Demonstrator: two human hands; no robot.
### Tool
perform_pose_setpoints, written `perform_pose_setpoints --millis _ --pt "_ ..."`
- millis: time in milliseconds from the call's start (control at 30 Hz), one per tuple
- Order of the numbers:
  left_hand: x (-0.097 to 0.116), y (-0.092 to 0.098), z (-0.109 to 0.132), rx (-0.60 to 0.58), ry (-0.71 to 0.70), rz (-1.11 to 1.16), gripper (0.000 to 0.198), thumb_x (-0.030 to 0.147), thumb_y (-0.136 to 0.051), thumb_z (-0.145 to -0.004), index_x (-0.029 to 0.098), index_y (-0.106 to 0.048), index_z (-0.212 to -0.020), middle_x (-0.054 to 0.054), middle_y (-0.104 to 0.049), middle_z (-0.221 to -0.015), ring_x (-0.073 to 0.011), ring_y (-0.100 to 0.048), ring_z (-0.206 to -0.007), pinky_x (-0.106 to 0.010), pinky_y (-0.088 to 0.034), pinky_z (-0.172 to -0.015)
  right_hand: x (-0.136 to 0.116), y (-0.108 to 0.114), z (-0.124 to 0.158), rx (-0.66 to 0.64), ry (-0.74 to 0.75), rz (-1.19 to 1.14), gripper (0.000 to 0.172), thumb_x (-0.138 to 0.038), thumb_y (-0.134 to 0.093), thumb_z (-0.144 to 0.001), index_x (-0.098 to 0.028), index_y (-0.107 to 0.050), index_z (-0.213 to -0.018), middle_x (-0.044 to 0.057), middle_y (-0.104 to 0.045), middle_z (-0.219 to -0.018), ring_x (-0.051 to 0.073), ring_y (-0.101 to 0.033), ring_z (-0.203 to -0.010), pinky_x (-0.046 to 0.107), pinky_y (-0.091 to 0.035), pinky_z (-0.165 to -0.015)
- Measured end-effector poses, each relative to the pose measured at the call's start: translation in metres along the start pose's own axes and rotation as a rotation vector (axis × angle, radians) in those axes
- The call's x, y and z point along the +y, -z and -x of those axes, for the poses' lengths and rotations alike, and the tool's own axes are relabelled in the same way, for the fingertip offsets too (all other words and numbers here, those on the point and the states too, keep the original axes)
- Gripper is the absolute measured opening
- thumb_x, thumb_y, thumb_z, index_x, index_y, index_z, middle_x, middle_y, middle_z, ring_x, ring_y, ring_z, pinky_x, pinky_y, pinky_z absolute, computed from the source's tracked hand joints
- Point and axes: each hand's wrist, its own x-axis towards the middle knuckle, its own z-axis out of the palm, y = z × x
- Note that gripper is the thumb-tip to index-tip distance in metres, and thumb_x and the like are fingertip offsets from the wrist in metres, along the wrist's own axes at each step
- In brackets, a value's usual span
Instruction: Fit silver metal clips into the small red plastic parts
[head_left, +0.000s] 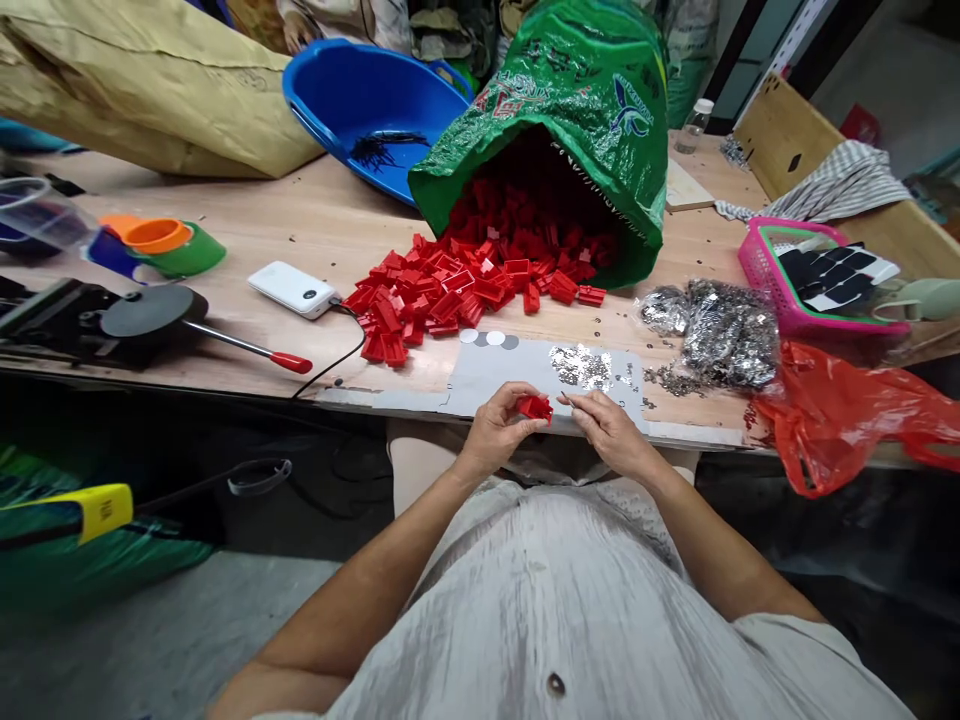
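A small red plastic part (pixel 535 407) is gripped in my left hand (pixel 498 428), just over the table's front edge. My right hand (pixel 609 430) faces it from the right, thumb and fingers pinched on a thin metal piece (pixel 568 400) too small to make out. The two hands are a short gap apart. Under and beyond them lies a grey sheet (pixel 480 375) with a scatter of small shiny metal pieces (pixel 583 367). More red parts (pixel 427 295) form a heap that spills out of a green woven sack (pixel 555 90).
A blue basin (pixel 330 110) stands behind, left of the sack. On the left are a white power bank (pixel 292 289) with its cable and a lever tool (pixel 247 347). Bagged metal pieces (pixel 731 335), a pink basket (pixel 787 300) and a red plastic bag (pixel 847 415) sit right.
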Motion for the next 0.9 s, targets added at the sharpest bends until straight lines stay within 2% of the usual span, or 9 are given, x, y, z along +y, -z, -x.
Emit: perform_pose_setpoints --millis 100,300,667,900 --pt "-0.005 0.006 -0.012 -0.054 -0.025 -0.152 0.035 0.022 -0.08 -0.067 0.018 -0.067 -0.099 -0.005 -0.072 -0.097 -0.0178 -0.067 -0.089 -0.03 -0.052 -0.085 0.004 0.0 -0.002 0.047 0.052 0.166 0.027 -0.031 -0.049 -0.095 -0.023 -0.068 -0.112 0.006 -0.062 -0.091 0.019 -0.059 -0.086 0.034 -0.046 -0.08" --pt "-0.005 0.009 -0.021 -0.158 -0.083 -0.396 0.037 0.022 -0.078 -0.068 0.022 -0.074 -0.104 -0.004 -0.074 -0.098 -0.0196 -0.067 -0.089 -0.03 -0.05 -0.086 0.011 -0.006 -0.005 0.024 0.062 0.318 0.021 -0.027 -0.055 -0.092 -0.024 -0.071 -0.105 0.006 -0.071 -0.093 0.02 -0.064 -0.085 0.031 -0.046 -0.077" --pt "-0.008 0.012 -0.026 -0.224 -0.13 -0.478 0.035 0.026 -0.077 -0.071 0.023 -0.073 -0.106 -0.004 -0.073 -0.098 -0.0208 -0.066 -0.092 -0.031 -0.047 -0.088 0.009 -0.002 -0.007 -0.035 0.096 0.348 0.021 -0.021 -0.055 -0.091 -0.022 -0.072 -0.103 0.006 -0.072 -0.096 0.019 -0.065 -0.087 0.031 -0.046 -0.079" --pt "-0.008 0.012 -0.026 -0.266 -0.138 -0.502 0.032 0.027 -0.073 -0.075 0.02 -0.07 -0.106 -0.004 -0.071 -0.098 -0.0186 -0.064 -0.09 -0.029 -0.046 -0.086 0.008 -0.002 -0.008 -0.039 0.094 0.367 0.019 -0.017 -0.057 -0.09 -0.021 -0.072 -0.1 0.006 -0.072 -0.095 0.018 -0.065 -0.086 0.03 -0.047 -0.079"
